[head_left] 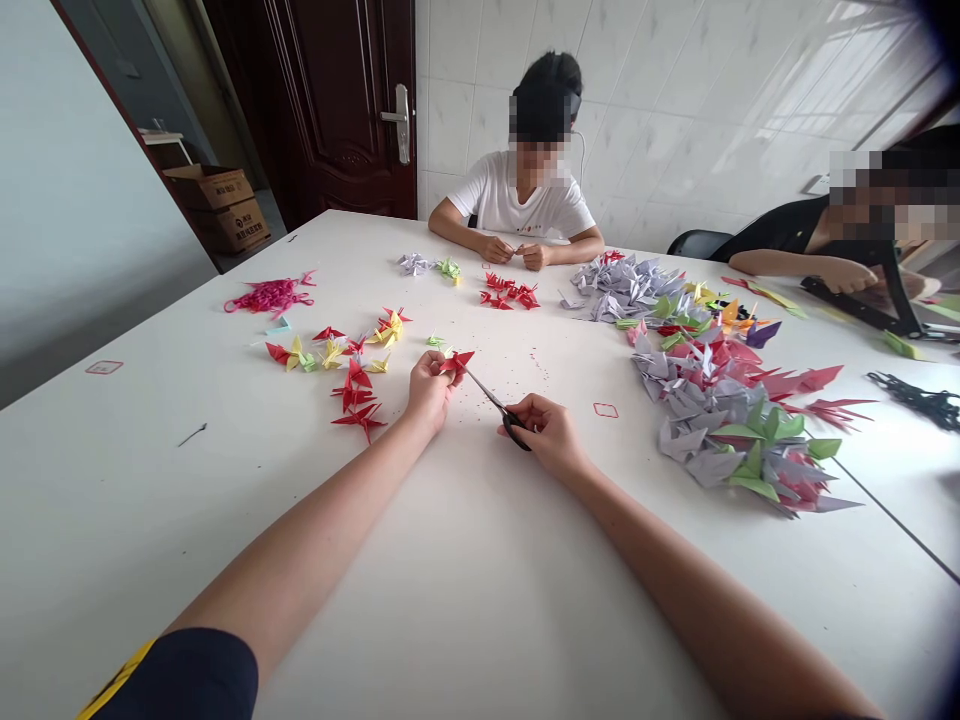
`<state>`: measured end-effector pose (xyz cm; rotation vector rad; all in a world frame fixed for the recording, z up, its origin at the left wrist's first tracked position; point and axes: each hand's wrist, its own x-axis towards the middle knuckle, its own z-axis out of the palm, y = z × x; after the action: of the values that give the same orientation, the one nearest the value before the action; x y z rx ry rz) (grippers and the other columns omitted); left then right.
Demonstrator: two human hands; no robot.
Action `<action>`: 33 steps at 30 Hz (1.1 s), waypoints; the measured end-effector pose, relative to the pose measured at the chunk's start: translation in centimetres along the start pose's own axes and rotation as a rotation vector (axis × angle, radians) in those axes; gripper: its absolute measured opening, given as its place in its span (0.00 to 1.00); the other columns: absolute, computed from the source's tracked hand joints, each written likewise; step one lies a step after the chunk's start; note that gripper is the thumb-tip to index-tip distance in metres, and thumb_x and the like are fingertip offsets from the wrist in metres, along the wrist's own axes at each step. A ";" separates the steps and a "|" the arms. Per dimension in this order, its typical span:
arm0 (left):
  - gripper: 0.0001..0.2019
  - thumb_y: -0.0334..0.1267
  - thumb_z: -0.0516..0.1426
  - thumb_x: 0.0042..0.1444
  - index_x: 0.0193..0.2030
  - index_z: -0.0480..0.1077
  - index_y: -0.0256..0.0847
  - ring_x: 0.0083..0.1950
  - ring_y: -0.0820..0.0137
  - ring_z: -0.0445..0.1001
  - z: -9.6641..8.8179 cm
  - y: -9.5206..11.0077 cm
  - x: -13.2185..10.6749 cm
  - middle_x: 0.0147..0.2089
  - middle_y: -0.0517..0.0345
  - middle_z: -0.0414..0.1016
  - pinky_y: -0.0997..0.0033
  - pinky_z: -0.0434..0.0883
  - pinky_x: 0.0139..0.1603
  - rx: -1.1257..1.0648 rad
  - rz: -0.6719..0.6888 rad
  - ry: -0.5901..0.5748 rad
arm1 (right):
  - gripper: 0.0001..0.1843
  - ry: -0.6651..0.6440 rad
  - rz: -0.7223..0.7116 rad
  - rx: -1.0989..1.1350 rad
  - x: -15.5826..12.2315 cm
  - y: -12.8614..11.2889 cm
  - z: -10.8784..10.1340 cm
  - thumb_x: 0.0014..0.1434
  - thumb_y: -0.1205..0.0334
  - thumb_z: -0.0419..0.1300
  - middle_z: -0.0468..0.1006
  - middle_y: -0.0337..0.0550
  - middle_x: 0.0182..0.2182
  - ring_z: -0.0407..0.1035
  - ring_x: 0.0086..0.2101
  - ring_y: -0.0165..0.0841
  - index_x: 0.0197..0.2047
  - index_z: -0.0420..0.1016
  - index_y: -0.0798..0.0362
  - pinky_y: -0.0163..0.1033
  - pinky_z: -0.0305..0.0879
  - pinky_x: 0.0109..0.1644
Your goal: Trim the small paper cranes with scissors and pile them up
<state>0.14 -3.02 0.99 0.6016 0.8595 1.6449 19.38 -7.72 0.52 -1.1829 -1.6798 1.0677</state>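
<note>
My left hand [429, 385] pinches a small red paper crane [456, 361] just above the white table [450, 580]. In my right hand [546, 428] is a pair of black-handled scissors [496, 405], fingers through the handles, with the blade tips touching the crane. Both forearms reach in from the bottom edge. To the left of my left hand lie several red, yellow and green paper cranes [352, 375] scattered on the tabletop.
A large heap of grey, red and green folded cranes [720, 400] fills the right side. A pink cord bundle [270, 296] lies far left. A person in white [525, 200] sits opposite, another person [847, 250] at the right. Tiny paper scraps dot the table's middle.
</note>
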 end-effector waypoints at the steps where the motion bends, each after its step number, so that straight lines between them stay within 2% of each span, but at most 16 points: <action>1: 0.16 0.19 0.58 0.39 0.31 0.58 0.41 0.31 0.77 0.73 0.0 0.0 0.0 0.28 0.65 0.70 0.74 0.69 0.40 0.000 -0.002 0.000 | 0.10 -0.004 0.003 0.002 0.0 0.1 0.0 0.49 0.60 0.63 0.83 0.45 0.30 0.66 0.26 0.31 0.36 0.73 0.51 0.38 0.58 0.29; 5: 0.17 0.20 0.58 0.39 0.32 0.58 0.41 0.31 0.76 0.74 0.0 -0.1 -0.1 0.30 0.65 0.71 0.73 0.69 0.40 0.020 0.016 0.006 | 0.11 -0.016 0.012 0.020 0.1 0.3 -0.1 0.50 0.58 0.64 0.83 0.46 0.30 0.69 0.28 0.34 0.37 0.72 0.51 0.38 0.58 0.29; 10: 0.16 0.21 0.57 0.39 0.35 0.63 0.41 0.30 0.77 0.73 0.1 -0.1 -0.1 0.28 0.65 0.71 0.74 0.68 0.39 0.058 0.068 0.001 | 0.10 0.023 0.004 -0.008 -0.1 0.2 0.0 0.49 0.59 0.63 0.82 0.42 0.29 0.71 0.27 0.34 0.37 0.72 0.51 0.38 0.60 0.31; 15: 0.14 0.20 0.56 0.39 0.33 0.64 0.40 0.29 0.77 0.72 0.2 -0.1 -0.2 0.28 0.64 0.71 0.73 0.68 0.39 0.073 0.079 0.019 | 0.06 0.090 -0.043 -0.152 -0.6 -0.4 0.4 0.49 0.62 0.61 0.80 0.39 0.25 0.69 0.25 0.33 0.34 0.72 0.49 0.37 0.60 0.30; 19: 0.14 0.20 0.56 0.40 0.33 0.64 0.40 0.29 0.77 0.72 0.2 -0.2 0.0 0.28 0.64 0.70 0.72 0.68 0.40 0.073 0.080 0.020 | 0.06 0.155 -0.110 -0.290 -0.8 -0.5 0.7 0.49 0.63 0.59 0.80 0.37 0.26 0.65 0.25 0.31 0.34 0.73 0.48 0.36 0.60 0.30; 25: 0.14 0.20 0.57 0.39 0.33 0.65 0.39 0.29 0.76 0.72 0.2 -0.2 0.0 0.27 0.64 0.71 0.71 0.68 0.41 0.083 0.069 0.040 | 0.07 0.241 -0.222 -0.464 -0.8 0.2 0.9 0.52 0.59 0.59 0.78 0.40 0.28 0.68 0.28 0.34 0.35 0.75 0.47 0.37 0.61 0.32; 33: 0.08 0.27 0.61 0.45 0.33 0.68 0.39 0.30 0.75 0.72 0.3 -0.3 -0.4 0.29 0.61 0.73 0.72 0.68 0.39 0.173 0.232 0.054 | 0.07 0.265 -0.284 -0.507 -0.9 0.6 0.9 0.54 0.62 0.58 0.78 0.41 0.30 0.70 0.29 0.34 0.36 0.76 0.48 0.37 0.62 0.34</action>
<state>0.57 -3.29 0.96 0.8046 1.0083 1.8137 18.90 -8.60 -0.42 -1.2754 -1.8869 0.2977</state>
